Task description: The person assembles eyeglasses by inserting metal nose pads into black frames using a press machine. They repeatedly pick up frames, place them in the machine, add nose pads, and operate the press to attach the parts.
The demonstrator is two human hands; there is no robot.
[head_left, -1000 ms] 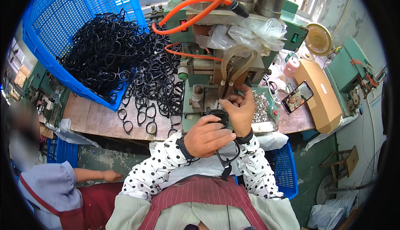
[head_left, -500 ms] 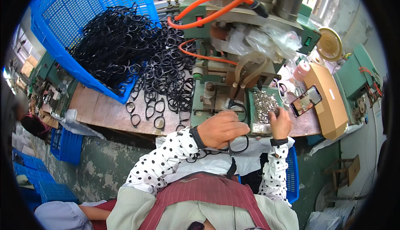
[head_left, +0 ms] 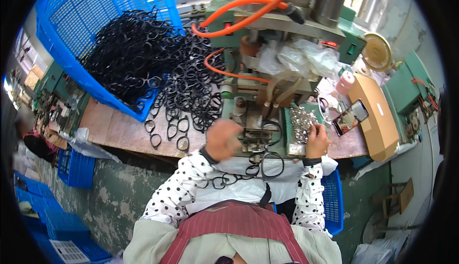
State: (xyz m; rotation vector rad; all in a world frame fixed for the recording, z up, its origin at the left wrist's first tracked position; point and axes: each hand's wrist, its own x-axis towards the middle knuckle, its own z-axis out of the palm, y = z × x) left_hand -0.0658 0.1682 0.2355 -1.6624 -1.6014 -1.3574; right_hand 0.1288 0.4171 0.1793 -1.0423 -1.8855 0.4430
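My left hand [head_left: 223,138], smeared by motion, is beside the front of the green machine [head_left: 239,106], near the heap of black glasses frames [head_left: 196,87]. Whether its fingers hold anything cannot be made out. A black glasses frame [head_left: 272,164] sits at the machine's front, one rim up by the fixture and one hanging over the table edge. My right hand [head_left: 317,141] is at the right edge of a green tray [head_left: 289,137] of small shiny metal parts [head_left: 302,123]. Its fingertips are pinched together; what is between them is too small to name.
A tilted blue crate [head_left: 71,65] full of black frames stands at the left. More frames [head_left: 227,180] lie on white cloth at my lap. To the right are a phone [head_left: 351,117], a cardboard box [head_left: 377,115] and a pink bottle [head_left: 345,82]. Orange hoses [head_left: 239,30] loop overhead.
My left hand has moved left, off the glasses frame at the machine, uncovering it. My right hand has shifted slightly left and stays by the metal parts.
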